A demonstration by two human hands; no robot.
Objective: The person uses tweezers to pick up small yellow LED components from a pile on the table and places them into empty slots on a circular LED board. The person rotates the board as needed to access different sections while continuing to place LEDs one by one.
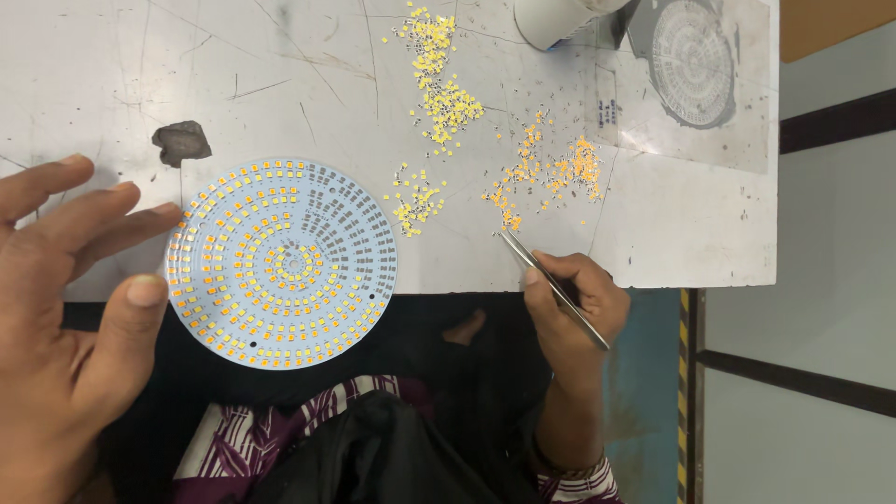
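My left hand (65,308) holds a round white circuit board (282,262) by its left rim, thumb and fingertips touching the edge. The board carries rings of small yellow and orange chips, with a bare patch at its upper right, and it overhangs the table's front edge. My right hand (569,308) grips thin metal tweezers (551,285); their tip rests at the lower end of a scatter of orange chips (551,173) on the table. Loose yellow chips (439,79) lie in a trail further back, and a smaller yellow cluster (415,201) lies beside the board.
The scratched white table (672,224) ends at right and front. A dark grey lump (181,142) lies behind the board. At the back stand a white cylindrical container (551,21) and a clear sheet with a round printed pattern (693,58). My lap in patterned cloth (308,429) is below.
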